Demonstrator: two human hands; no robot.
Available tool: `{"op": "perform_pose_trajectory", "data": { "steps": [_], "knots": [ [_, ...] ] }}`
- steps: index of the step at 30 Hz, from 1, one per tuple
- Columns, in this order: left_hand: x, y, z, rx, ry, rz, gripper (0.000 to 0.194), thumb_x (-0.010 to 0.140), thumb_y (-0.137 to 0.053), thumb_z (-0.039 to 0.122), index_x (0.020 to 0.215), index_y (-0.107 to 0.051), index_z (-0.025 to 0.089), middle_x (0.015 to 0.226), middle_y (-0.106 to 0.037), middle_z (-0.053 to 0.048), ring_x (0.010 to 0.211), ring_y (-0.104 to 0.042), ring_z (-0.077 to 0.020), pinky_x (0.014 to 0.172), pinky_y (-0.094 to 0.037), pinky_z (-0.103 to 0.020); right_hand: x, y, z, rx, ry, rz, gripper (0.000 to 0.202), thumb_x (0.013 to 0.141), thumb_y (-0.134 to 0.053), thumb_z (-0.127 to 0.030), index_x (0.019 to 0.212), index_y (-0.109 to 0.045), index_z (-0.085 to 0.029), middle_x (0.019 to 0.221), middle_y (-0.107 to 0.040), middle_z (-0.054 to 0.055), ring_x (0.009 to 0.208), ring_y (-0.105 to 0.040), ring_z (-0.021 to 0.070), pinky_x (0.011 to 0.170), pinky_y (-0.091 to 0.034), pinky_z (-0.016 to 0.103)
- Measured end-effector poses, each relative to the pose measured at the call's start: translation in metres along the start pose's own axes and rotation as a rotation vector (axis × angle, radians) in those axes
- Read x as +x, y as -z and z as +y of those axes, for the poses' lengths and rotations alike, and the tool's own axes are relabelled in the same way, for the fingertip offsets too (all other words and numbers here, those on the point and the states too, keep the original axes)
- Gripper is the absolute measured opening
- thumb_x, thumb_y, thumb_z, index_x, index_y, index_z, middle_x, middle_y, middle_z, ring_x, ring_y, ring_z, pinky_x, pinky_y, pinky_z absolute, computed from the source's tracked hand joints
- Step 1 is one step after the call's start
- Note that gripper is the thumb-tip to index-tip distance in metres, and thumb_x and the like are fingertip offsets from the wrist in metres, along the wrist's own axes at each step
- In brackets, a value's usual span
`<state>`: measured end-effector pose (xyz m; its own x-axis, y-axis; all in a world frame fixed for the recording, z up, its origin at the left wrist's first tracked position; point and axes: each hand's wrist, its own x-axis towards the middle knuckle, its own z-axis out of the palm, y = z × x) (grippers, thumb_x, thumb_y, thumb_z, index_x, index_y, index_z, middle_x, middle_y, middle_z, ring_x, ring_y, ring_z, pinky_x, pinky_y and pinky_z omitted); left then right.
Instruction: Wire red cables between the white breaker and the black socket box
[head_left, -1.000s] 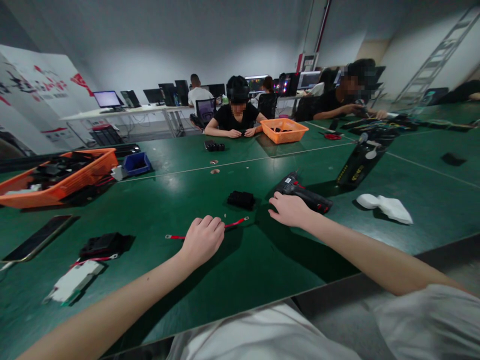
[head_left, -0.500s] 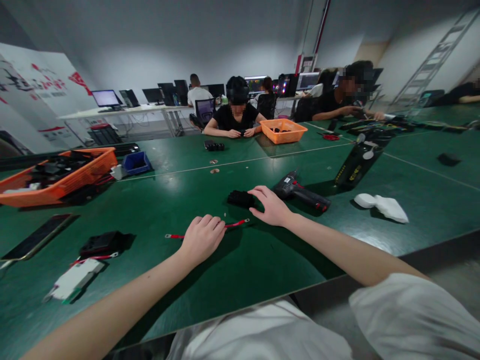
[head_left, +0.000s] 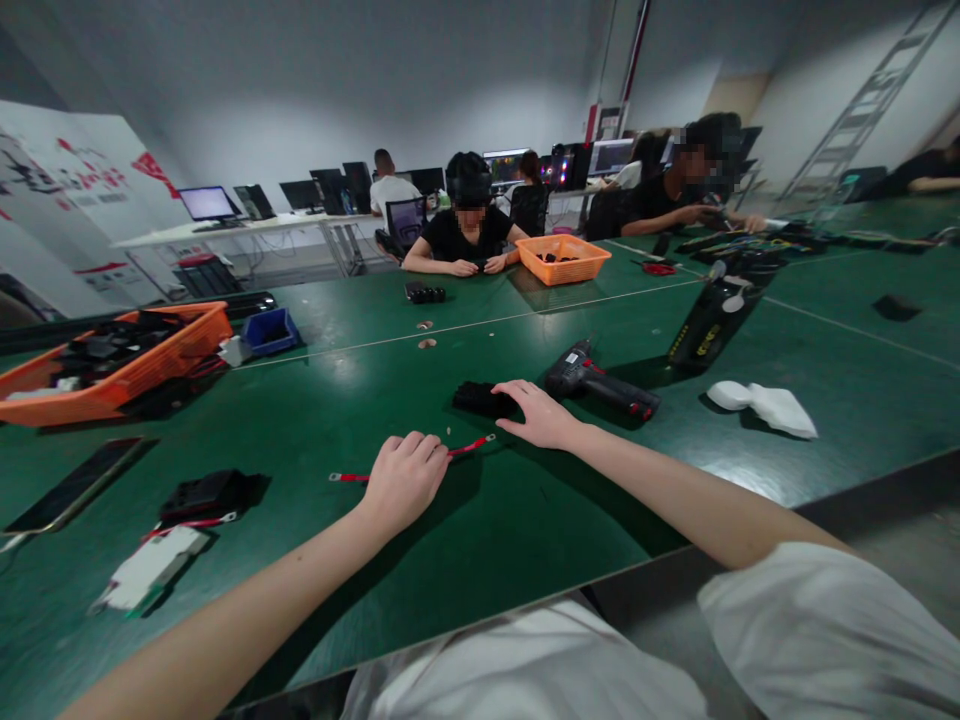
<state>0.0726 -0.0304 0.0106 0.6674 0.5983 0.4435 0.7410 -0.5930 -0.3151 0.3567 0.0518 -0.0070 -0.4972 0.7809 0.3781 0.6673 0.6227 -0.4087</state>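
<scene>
On the green table, a short red cable [head_left: 471,446] with a metal ring terminal at each end passes under my left hand [head_left: 407,475]. That hand's fingers are curled over the cable's middle and hide it. My right hand [head_left: 541,417] is at the right end of a black ribbed block [head_left: 480,398], thumb and fingers spread apart. Whether the fingertips touch the block I cannot tell. Just beyond my right hand lies a black cordless drill [head_left: 600,382] with red accents.
At left are an orange basket [head_left: 120,375] of black parts, a small blue bin [head_left: 271,331], a phone [head_left: 75,485], a black part [head_left: 206,495] and a white module [head_left: 156,568]. At right stand a black bottle [head_left: 709,322] and a white object [head_left: 765,407]. Co-workers sit across the table.
My right hand has lowered slightly at the black block, its fingers still apart. My left hand stays on the red cable. The whole view has shifted a little.
</scene>
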Motion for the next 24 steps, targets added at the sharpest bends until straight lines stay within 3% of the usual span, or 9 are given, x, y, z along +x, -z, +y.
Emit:
{"op": "perform_pose_trajectory", "data": {
  "steps": [8, 11, 14, 19, 24],
  "knots": [
    [0.001, 0.001, 0.000, 0.007, -0.003, -0.022, 0.022, 0.100, -0.049, 0.024, 0.095, -0.069, 0.017, 0.098, -0.070, -0.008, 0.089, -0.060, -0.0219, 0.069, -0.037, -0.036, 0.002, 0.005, -0.007, -0.072, -0.076, 0.040, 0.051, 0.084, -0.067, -0.033, 0.130, -0.051, -0.018, 0.113, -0.067, 0.012, 0.099, -0.064, 0.0271, 0.087, -0.050, 0.038],
    [0.001, 0.001, -0.001, -0.003, 0.001, -0.022, 0.022, 0.101, -0.049, 0.024, 0.097, -0.070, 0.017, 0.100, -0.070, -0.008, 0.089, -0.060, -0.0214, 0.069, -0.038, -0.036, 0.001, 0.010, -0.006, -0.010, -0.155, 0.073, 0.041, 0.090, -0.057, -0.032, 0.128, -0.051, -0.019, 0.111, -0.067, 0.011, 0.095, -0.065, 0.0250, 0.081, -0.050, 0.035],
    [0.000, 0.002, -0.001, -0.014, -0.002, -0.028, 0.023, 0.101, -0.049, 0.024, 0.099, -0.070, 0.017, 0.101, -0.070, -0.007, 0.090, -0.060, -0.0208, 0.071, -0.039, -0.035, -0.001, 0.016, -0.003, 0.004, -0.199, 0.106, 0.035, 0.098, -0.043, -0.029, 0.129, -0.052, -0.018, 0.120, -0.066, 0.013, 0.103, -0.064, 0.0255, 0.087, -0.049, 0.036],
    [-0.002, 0.001, -0.005, 0.011, 0.011, -0.032, 0.024, 0.101, -0.048, 0.024, 0.098, -0.070, 0.017, 0.098, -0.070, -0.007, 0.089, -0.060, -0.0211, 0.070, -0.038, -0.036, -0.005, 0.026, -0.002, -0.118, -0.301, 0.138, 0.040, 0.104, -0.033, -0.040, 0.129, -0.053, -0.015, 0.116, -0.069, 0.015, 0.103, -0.066, 0.0279, 0.088, -0.048, 0.037],
    [-0.003, -0.001, -0.012, 0.043, 0.049, -0.042, 0.025, 0.101, -0.047, 0.024, 0.095, -0.070, 0.017, 0.097, -0.069, -0.008, 0.089, -0.060, -0.0218, 0.069, -0.037, -0.036, -0.008, 0.036, -0.004, -0.120, -0.412, 0.166, 0.050, 0.106, -0.023, -0.050, 0.114, -0.060, -0.018, 0.098, -0.073, 0.011, 0.090, -0.069, 0.0260, 0.077, -0.045, 0.031]
  ]
}}
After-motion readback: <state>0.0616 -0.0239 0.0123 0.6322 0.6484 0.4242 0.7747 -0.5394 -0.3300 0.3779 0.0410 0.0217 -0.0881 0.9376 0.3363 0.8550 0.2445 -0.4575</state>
